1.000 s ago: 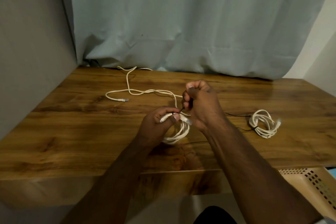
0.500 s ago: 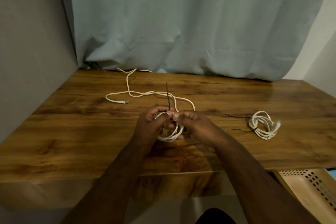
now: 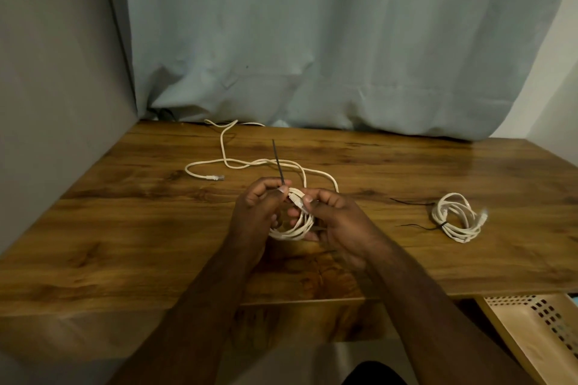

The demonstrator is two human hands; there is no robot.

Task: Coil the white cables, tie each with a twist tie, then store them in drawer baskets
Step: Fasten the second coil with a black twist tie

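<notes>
A coiled white cable [image 3: 294,228] hangs between both hands over the middle of the wooden table [image 3: 125,228]. My left hand [image 3: 256,212] grips the coil's left side and pinches a black twist tie [image 3: 277,162] that sticks straight up. On the coil's right side, my right hand [image 3: 337,222] pinches the cable beside its plug. A second white cable [image 3: 456,217], coiled and bound with a black tie, lies on the table at the right. A loose white cable [image 3: 237,162] snakes across the table behind my hands.
Two loose black twist ties [image 3: 409,201] lie left of the tied coil. A beige perforated drawer basket [image 3: 538,331] shows below the table's front edge at the lower right. A pale blue curtain [image 3: 312,40] hangs behind the table, a grey wall on the left.
My right hand dropped from its raised fist down to the coil's right side. The twist tie now stands upright in my left hand's pinch. The coil stayed between my hands.
</notes>
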